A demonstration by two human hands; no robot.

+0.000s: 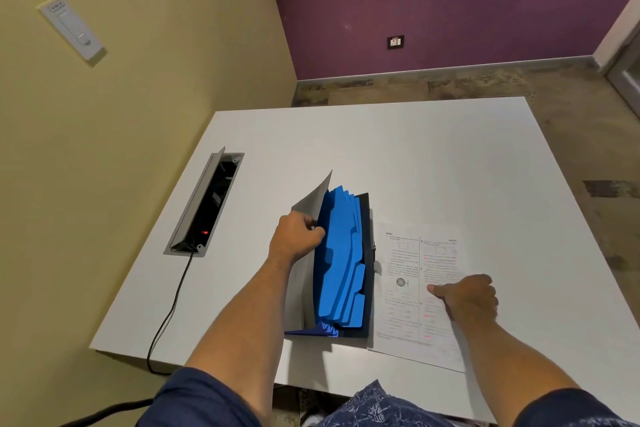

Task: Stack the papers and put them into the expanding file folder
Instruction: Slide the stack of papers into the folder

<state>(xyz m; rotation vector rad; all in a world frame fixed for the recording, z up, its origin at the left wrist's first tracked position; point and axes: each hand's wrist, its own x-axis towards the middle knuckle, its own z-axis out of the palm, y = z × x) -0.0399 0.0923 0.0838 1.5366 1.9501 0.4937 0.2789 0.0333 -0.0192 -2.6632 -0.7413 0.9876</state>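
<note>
Left hand (pixel 296 236) grips one folder (pixel 346 263); right hand (pixel 467 298) presses seemingly one paper (pixel 412 288).

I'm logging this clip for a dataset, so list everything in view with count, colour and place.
table: 1, white, centre of view
expanding file folder: 1, dark cover with blue tabbed dividers, held open on the table near the front edge
papers: printed white sheets, count unclear, flat on the table just right of the folder
cable box: 1, grey, lid up, recessed in the table's left side, red light inside
cable: 1, black, running from the box over the table edge
wall switch: 1, white, on the yellow wall
wall socket: 1, dark, on the purple wall
left hand: gripping the folder's grey flap
right hand: pressing on the papers
</note>
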